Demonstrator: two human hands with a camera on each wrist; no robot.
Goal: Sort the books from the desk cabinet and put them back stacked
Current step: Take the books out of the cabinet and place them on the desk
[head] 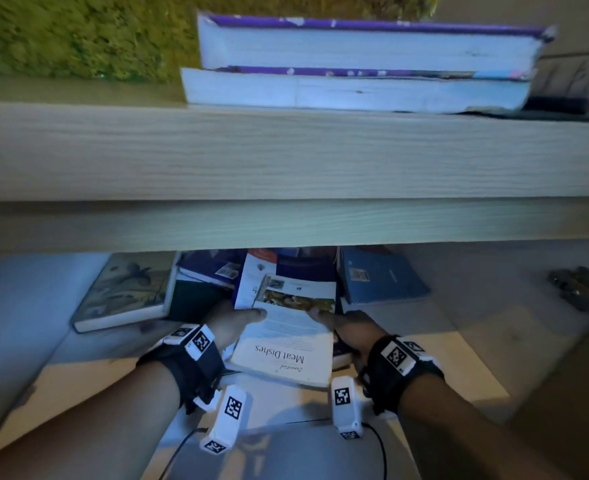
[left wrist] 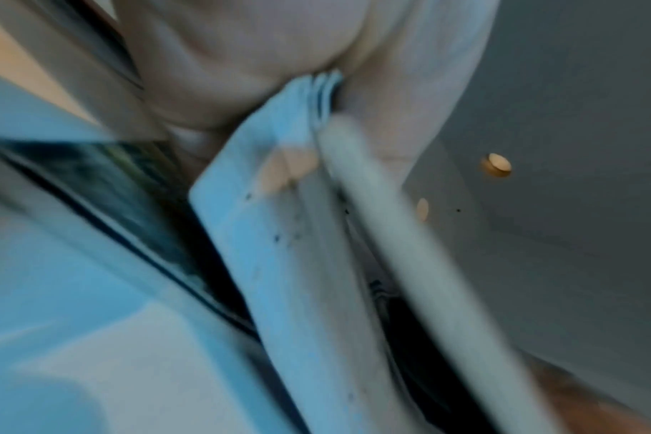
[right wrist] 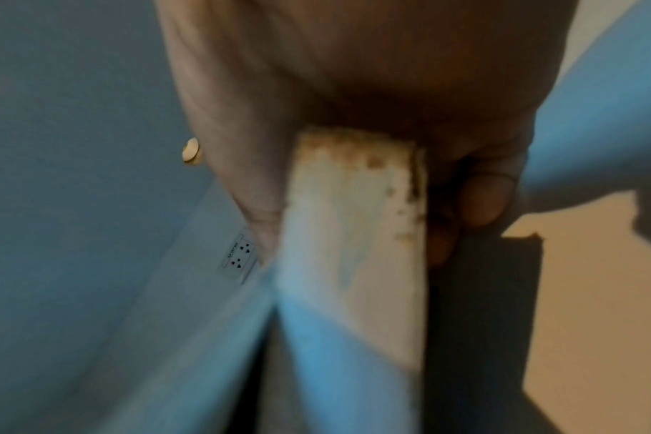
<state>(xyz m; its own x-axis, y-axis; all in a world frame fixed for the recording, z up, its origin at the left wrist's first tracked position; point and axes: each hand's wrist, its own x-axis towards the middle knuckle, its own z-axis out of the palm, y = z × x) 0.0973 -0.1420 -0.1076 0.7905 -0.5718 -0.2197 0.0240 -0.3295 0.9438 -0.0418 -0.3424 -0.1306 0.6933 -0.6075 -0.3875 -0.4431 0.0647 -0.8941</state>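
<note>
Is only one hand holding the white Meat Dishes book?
No, the left hand and right hand grip the white Meat Dishes book on either side.

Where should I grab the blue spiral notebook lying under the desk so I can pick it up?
Probably the blue spiral notebook's near long edge, reaching from the right. It lies flat and thin on the floor under the pale wooden desk, with bare floor on its right and jumbled books on its left. Slide fingers under, thumb on top.

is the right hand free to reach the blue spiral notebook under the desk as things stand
Probably not yet: the right hand and left hand both grip the Meat Dishes book. The blue spiral notebook lies uncovered just beyond it.
</note>
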